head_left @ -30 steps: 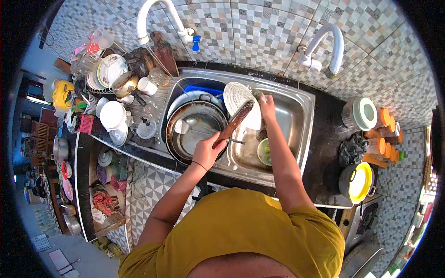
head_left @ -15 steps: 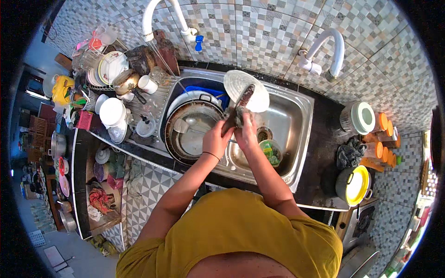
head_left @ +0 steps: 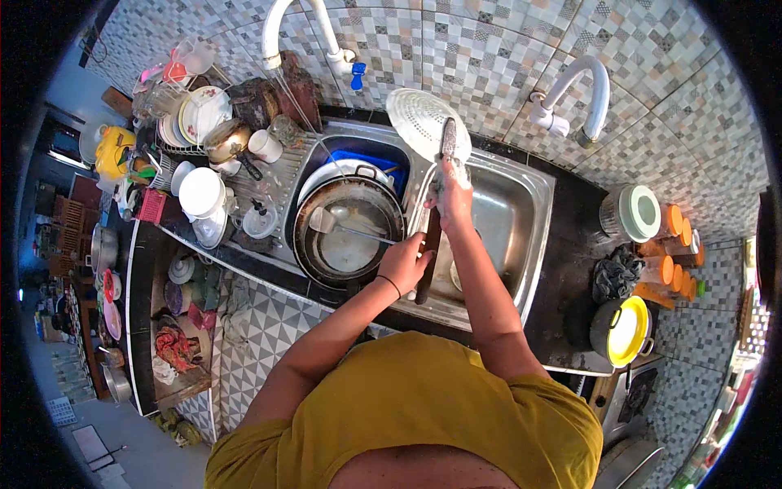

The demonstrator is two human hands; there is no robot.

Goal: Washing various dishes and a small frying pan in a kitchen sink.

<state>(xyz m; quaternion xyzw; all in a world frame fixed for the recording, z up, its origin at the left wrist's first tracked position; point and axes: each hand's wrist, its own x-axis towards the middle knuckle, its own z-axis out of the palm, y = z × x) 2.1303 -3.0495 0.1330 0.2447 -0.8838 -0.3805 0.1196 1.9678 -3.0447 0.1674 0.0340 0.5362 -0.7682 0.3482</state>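
A long, dark, stick-like utensil point(head_left: 432, 253) stands nearly lengthwise away from me over the sink divider. My left hand point(head_left: 402, 262) is closed round its lower part. Farther up, my right hand point(head_left: 452, 200) wraps the utensil, with white suds on the fingers. Whether a scrubber is in that hand cannot be made out. The speckled far end point(head_left: 448, 137) overlaps a white round perforated plate point(head_left: 411, 118), which leans at the sink's back edge. Left of my hands, stacked dark pans point(head_left: 300, 244) fill the left basin, holding a spatula point(head_left: 322, 220) and a spoon point(head_left: 339, 211).
The right basin point(head_left: 509, 220) lies partly under my right forearm. White faucets point(head_left: 599, 98) curve above. Dishes and a white tub point(head_left: 199, 196) crowd the left drainboard. On the right counter are a black bag point(head_left: 617, 273), a yellow-rimmed pot point(head_left: 627, 328) and orange-lidded jars point(head_left: 672, 220).
My right hand has slid up and away along the utensil, while my left has moved down and right. The utensil now points more straight away. My right forearm covers the green-filled bowl's place.
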